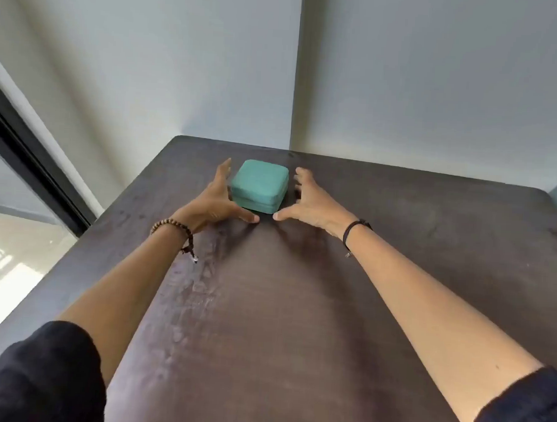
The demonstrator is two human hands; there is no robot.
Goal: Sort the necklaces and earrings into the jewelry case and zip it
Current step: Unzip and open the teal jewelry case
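Closed jewelry case (260, 184); left hand (215, 204), right hand (310, 206) flank it; contact unclear

We see the jewelry case (259, 185) only from outside: its lid is down, so the inside is hidden, and the seam round its middle is too small to tell whether the zip is drawn. The left hand (218, 204) covers part of its left wall; whether this hand or the right hand (310, 202) touches the case we cannot tell. The table (281, 307) and both sleeves (36, 375) run off the picture's edges.
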